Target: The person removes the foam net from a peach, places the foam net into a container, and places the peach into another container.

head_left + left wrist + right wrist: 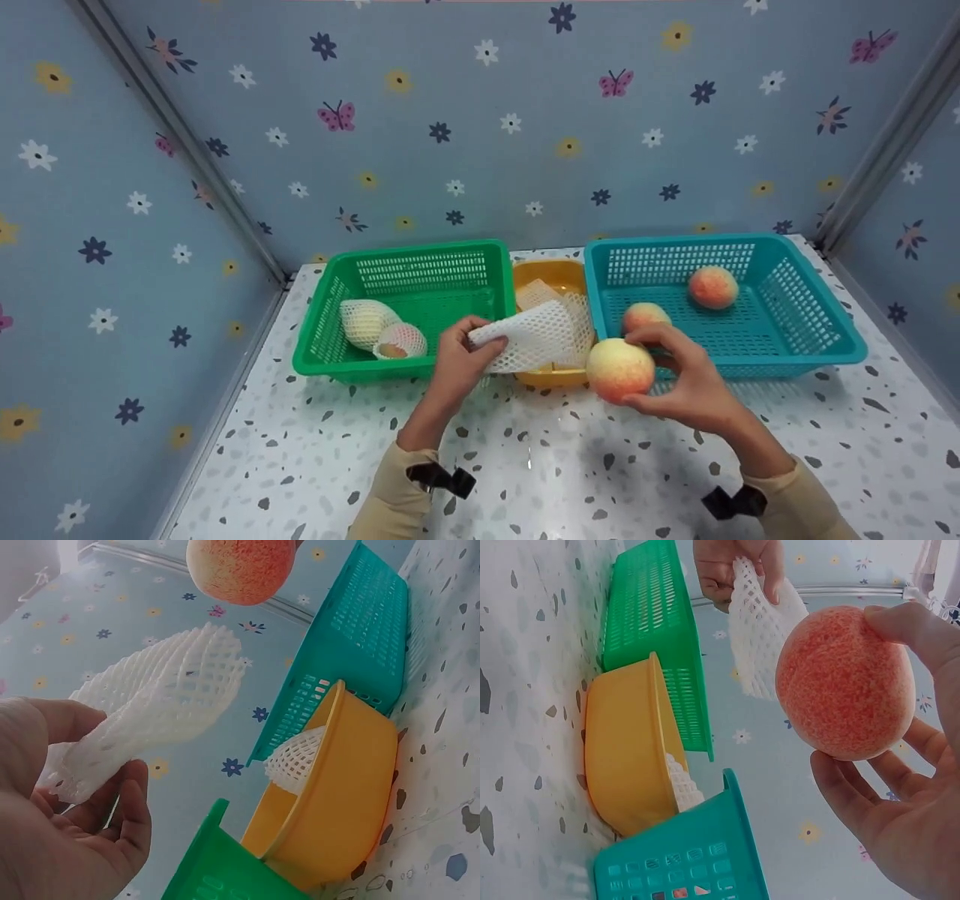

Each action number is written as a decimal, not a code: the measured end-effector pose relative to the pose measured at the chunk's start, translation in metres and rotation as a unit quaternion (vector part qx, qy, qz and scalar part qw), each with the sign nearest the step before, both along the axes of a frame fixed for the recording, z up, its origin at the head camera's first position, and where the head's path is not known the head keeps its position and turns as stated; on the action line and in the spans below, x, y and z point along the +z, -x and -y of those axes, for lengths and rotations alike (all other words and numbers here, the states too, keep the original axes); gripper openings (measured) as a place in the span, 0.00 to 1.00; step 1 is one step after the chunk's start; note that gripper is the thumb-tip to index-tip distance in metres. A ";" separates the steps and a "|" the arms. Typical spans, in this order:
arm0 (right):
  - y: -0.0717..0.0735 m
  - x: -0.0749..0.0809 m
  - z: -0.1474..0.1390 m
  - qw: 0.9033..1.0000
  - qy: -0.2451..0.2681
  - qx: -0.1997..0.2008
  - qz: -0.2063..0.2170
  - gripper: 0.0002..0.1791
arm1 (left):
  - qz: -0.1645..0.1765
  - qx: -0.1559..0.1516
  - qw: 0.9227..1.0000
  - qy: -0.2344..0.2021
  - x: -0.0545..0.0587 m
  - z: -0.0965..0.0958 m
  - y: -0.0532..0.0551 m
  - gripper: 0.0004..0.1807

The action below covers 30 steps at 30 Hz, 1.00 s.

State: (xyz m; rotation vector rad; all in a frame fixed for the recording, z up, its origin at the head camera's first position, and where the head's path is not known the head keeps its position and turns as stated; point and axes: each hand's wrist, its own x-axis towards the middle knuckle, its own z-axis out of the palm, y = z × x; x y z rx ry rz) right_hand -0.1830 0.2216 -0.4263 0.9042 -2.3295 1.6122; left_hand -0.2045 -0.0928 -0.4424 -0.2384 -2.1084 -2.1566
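Note:
My left hand (465,358) pinches one end of a white foam net sleeve (531,336), whose wider end points toward the peach. A yellow and red peach (620,370) is held between the thumb and fingers of my right hand (690,382), just right of the sleeve and in front of the teal basket. In the left wrist view the sleeve (172,682) hangs partly flattened, with the peach (241,566) apart from it above. Seen from the right wrist, the peach (846,682) overlaps the sleeve (761,630).
A green basket (405,369) on the left holds two net-wrapped fruits (367,322). Between the baskets stands a yellow bin (551,377) with more foam nets (577,322). Two bare peaches (713,288) lie in the teal basket (787,364). Patterned walls (480,97) enclose the speckled table (540,465).

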 end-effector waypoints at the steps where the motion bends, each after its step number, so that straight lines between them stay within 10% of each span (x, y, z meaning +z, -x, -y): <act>1: 0.001 -0.003 -0.003 1.000 -0.004 -0.002 0.005 0.36 | -0.003 0.010 1.000 0.013 0.002 -0.002 0.001 0.10; 7: -0.007 0.009 -0.005 1.000 -0.001 -0.010 0.008 0.36 | -0.037 0.072 0.992 0.100 0.007 -0.011 0.007 0.13; 12: -0.015 0.023 -0.004 1.000 -0.003 -0.018 0.003 0.36 | -0.115 0.143 0.964 0.194 0.005 -0.019 0.012 0.13; 18: -0.017 0.021 -0.008 1.000 -0.003 -0.030 -0.001 0.36 | -0.222 0.187 0.906 0.307 -0.004 -0.038 0.015 0.12; 30: -0.018 0.022 -0.015 0.999 -0.005 -0.041 0.010 0.36 | -0.332 0.197 0.750 0.536 -0.001 -0.085 0.061 0.09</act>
